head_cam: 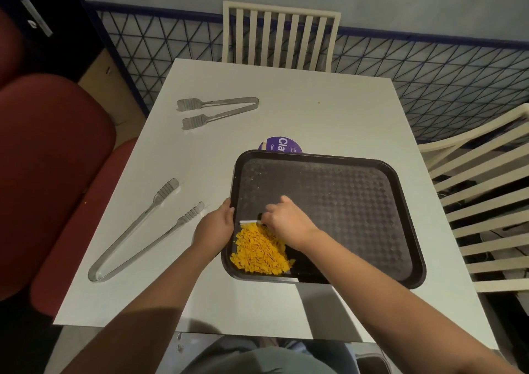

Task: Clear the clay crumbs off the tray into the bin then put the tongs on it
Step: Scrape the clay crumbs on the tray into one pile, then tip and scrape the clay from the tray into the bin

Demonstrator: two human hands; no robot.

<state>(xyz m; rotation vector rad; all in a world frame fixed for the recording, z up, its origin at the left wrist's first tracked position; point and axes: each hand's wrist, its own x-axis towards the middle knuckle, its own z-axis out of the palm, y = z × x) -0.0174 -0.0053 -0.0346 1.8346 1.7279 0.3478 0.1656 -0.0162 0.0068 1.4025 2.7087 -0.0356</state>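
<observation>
Two hands work at the near-left corner of a dark textured tray [343, 202], which lies flat on a white counter [286, 110]. The left hand [214, 226] curls over the tray's left rim, gripping it. The right hand [286, 220] is closed round a small white scraper [249, 222], pinching it edge-down against the tray floor, on the far side of the crumbs.

Orange clay crumbs [260, 252] are heaped in one pile in that near-left corner, touching the rim. The rest of the tray floor looks almost clean, bar a few pale specks. The gathering seems nearly done, but nothing has yet gone into a bin.

Both pairs of metal tongs lie on the counter, not on the tray. The long tongs [137, 219] lie left of the tray, arms spread. The short tongs [189, 105] sit well beyond the tray's far-left corner.

A purple round lid [279, 144] peeks out from behind the tray's far rim. Below the tray, past the counter's near edge, a rounded grey shape [257, 359] may be the bin, though it is too dim to tell.

Cream slatted chairs stand beyond the tray [279, 38] and to its right [472, 202]. A red padded seat [57, 159] lies left. The wall [429, 73] behind has a blue triangle pattern.
</observation>
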